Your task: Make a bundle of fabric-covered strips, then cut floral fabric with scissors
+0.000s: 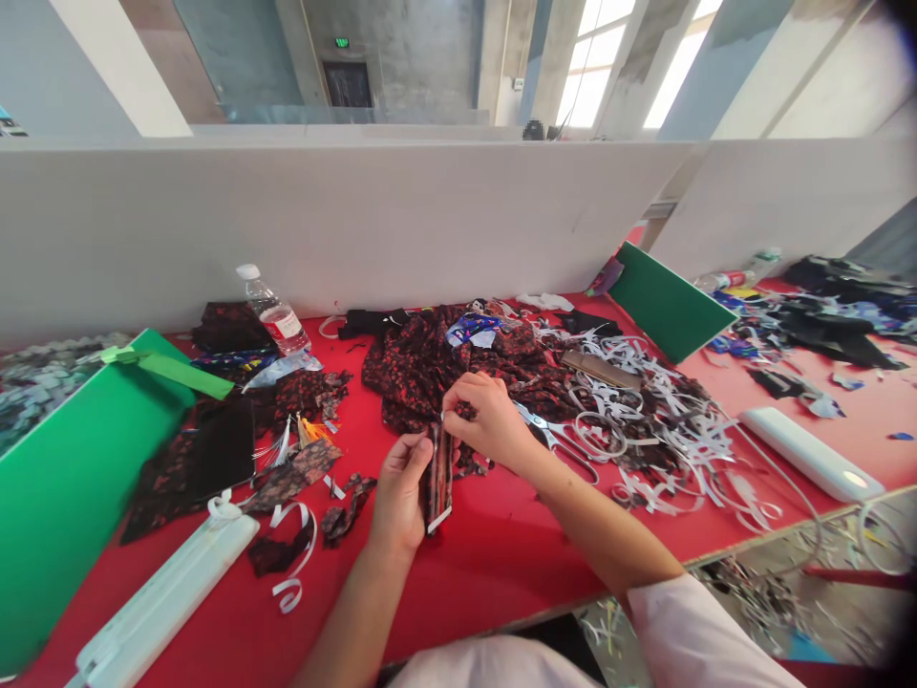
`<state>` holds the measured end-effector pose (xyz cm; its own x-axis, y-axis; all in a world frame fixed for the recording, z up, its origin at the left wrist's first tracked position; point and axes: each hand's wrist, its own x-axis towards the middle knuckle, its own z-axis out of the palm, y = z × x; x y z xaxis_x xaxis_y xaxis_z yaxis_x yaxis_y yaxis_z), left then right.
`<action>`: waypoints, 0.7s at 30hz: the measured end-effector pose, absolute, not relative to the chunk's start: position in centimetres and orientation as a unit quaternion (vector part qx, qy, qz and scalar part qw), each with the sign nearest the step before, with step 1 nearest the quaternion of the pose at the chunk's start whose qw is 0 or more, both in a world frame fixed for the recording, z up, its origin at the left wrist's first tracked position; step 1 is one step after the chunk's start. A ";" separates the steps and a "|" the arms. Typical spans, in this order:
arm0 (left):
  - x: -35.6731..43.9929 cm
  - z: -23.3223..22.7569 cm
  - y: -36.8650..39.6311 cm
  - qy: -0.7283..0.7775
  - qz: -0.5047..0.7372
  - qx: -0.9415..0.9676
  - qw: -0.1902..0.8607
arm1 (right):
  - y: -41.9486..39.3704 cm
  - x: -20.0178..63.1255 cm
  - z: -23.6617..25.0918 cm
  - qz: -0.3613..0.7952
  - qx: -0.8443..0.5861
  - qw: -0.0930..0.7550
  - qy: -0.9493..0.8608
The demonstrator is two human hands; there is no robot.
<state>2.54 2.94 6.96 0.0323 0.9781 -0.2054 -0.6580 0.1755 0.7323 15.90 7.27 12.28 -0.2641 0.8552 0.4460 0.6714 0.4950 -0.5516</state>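
My left hand (398, 489) grips a narrow folded strip of dark red-patterned cloth (439, 478) from its left side, held upright over the red table (494, 554). My right hand (487, 416) pinches the top of the same strip, fingers closed on its upper edge. Just behind my hands lies a heap of the same black-and-red floral fabric (444, 368). A pair of silver scissors (555, 440) rests on the table right beside my right wrist.
White elastic strips (666, 420) tangle at the right. A water bottle (276, 313) stands back left by green boards (64, 459) (670, 304). Long white bars lie at front left (168, 597) and right (809, 454). Fabric scraps (287, 468) scatter left. A white partition (358, 220) closes the back.
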 end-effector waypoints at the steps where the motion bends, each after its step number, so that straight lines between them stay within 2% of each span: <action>1: 2.5 7.1 2.9 0.348 0.598 0.225 0.686 | 7.7 16.2 12.2 0.139 -0.484 0.371 -0.780; 5: 2.0 7.6 3.0 0.314 0.577 0.193 0.729 | 9.8 17.9 11.4 0.188 -0.489 0.390 -0.757; 7: 1.7 7.9 3.1 0.289 0.561 0.166 0.758 | 10.8 19.2 10.9 0.172 -0.534 0.372 -0.739; 9: 1.5 8.0 3.1 0.264 0.546 0.143 0.783 | 11.3 20.7 10.3 0.099 -0.603 0.318 -0.725; 12: 1.4 8.1 3.2 0.225 0.529 0.117 0.810 | 11.1 22.7 9.3 -0.014 -0.686 0.181 -0.705; 15: 1.5 8.1 3.4 0.203 0.540 0.098 0.811 | 9.9 23.6 8.0 -0.033 -0.707 0.133 -0.694; 18: 1.4 7.8 3.9 0.217 0.587 0.101 0.774 | 8.0 22.7 6.9 0.030 -0.676 0.210 -0.705; 21: 1.4 7.2 4.5 0.241 0.647 0.125 0.713 | 5.5 20.1 5.8 0.229 -0.555 0.336 -0.725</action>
